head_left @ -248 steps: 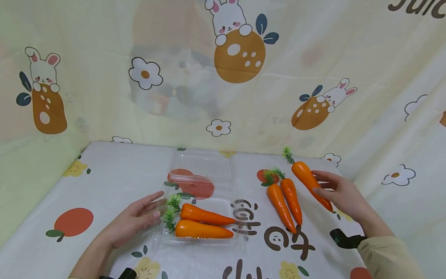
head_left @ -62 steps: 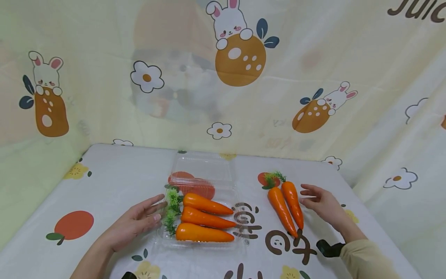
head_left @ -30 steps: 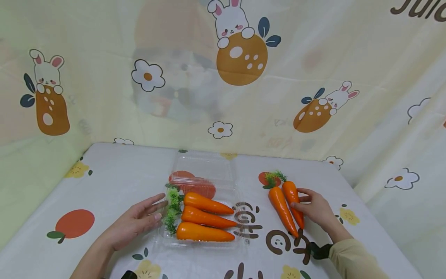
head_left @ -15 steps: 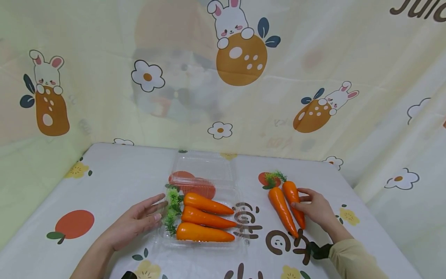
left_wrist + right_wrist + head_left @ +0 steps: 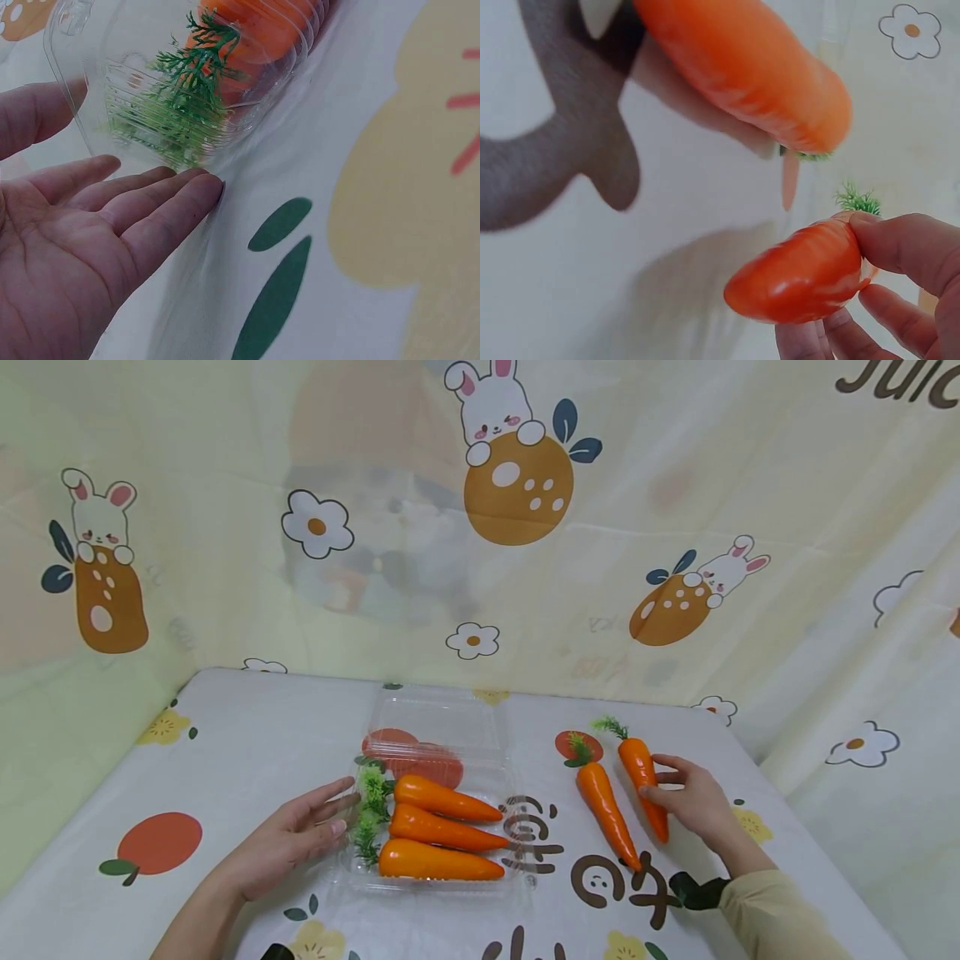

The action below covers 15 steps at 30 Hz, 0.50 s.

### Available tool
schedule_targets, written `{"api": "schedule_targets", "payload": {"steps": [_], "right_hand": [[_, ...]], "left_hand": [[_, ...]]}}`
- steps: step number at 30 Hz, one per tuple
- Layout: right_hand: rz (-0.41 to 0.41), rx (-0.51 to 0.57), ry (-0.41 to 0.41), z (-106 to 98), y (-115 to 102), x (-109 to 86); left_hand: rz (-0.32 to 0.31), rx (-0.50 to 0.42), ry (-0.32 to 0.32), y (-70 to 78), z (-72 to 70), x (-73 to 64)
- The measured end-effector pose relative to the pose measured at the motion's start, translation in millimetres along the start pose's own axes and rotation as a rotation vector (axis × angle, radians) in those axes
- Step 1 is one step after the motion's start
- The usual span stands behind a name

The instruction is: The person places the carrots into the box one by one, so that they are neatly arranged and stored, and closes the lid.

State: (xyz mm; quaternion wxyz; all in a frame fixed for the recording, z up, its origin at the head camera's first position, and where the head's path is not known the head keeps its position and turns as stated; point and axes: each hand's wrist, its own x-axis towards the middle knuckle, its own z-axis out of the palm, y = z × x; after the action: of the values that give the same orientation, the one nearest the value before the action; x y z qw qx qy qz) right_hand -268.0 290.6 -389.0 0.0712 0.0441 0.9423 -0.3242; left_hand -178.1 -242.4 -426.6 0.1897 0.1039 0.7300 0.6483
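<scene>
My right hand (image 5: 686,797) pinches an orange carrot with a green leafy top (image 5: 639,768), thumb on one side and fingers on the other. In the right wrist view this carrot (image 5: 799,274) points its tip toward the camera. Another carrot (image 5: 606,810) lies on the cloth just left of it. My left hand (image 5: 288,839), fingers extended, is at the left side of a clear plastic clamshell box (image 5: 450,887). Three carrots (image 5: 442,860) lie side by side in the box, leafy tops to the left. In the left wrist view the fingertips (image 5: 199,191) are against or close beside the box wall (image 5: 64,56).
The box's lid (image 5: 442,710) lies open toward the back. A white printed cloth (image 5: 255,735) covers the table. Printed curtains (image 5: 375,568) rise behind and at both sides. Black straps or mounts (image 5: 697,891) are at the wrists.
Over the last half second my right hand has drawn the gripped carrot right and slightly back, away from the other loose carrot. A third carrot came into the box earlier. My left hand stays put.
</scene>
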Motion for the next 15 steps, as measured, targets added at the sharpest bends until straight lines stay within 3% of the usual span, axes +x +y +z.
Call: {"api": "schedule_targets", "payload": {"steps": [6,15], "right_hand": [[-0.036,0.011,-0.002,-11,-3,-2.0],[-0.154,0.031,-0.008,-20,-27,-10.4]], "left_hand": [[0.007,-0.008,-0.008,0.3,0.3,0.0],[-0.003,0.000,0.003,1.0,0.9,-0.4]]}}
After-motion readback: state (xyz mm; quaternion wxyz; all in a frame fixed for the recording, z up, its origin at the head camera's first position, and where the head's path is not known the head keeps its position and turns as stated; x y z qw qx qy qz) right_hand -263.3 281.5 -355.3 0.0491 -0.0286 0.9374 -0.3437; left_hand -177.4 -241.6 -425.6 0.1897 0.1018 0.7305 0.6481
